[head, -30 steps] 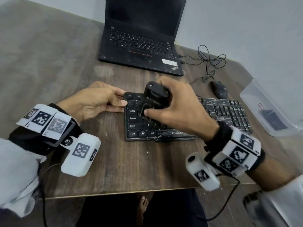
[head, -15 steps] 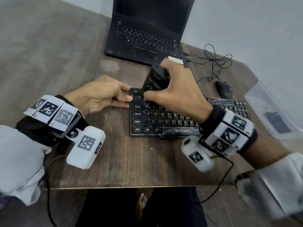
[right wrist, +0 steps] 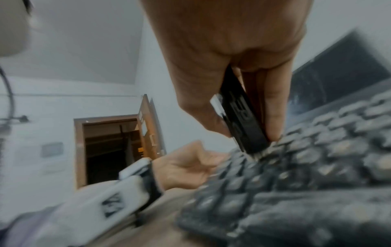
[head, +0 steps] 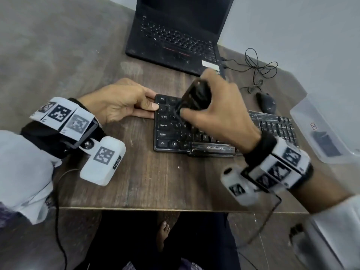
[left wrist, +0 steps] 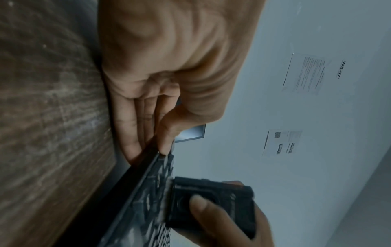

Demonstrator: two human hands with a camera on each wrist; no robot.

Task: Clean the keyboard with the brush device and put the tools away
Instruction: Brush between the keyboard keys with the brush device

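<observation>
A black dusty keyboard (head: 169, 133) lies across the wooden table (head: 152, 182). My right hand (head: 220, 114) grips a black brush device (head: 196, 95), tilted, with its bristle end down on the upper-left keys. In the right wrist view the brush device (right wrist: 243, 120) touches the keys of the keyboard (right wrist: 296, 175). My left hand (head: 120, 102) holds the keyboard's left edge, thumb on top and fingers alongside. From the left wrist view, the left hand (left wrist: 152, 117) pinches that edge of the keyboard (left wrist: 143, 200), with the brush device (left wrist: 211, 205) just beyond.
An open black laptop (head: 175, 39) stands behind the keyboard. A black mouse (head: 266, 102) with a tangled cable (head: 257, 69) lies at the back right. A clear plastic box (head: 327, 133) with a dark item inside sits at the right edge.
My right hand has swept the brush device from the lower-left keys up to the top rows, then slightly back down. The left hand has kept its hold on the keyboard's edge.
</observation>
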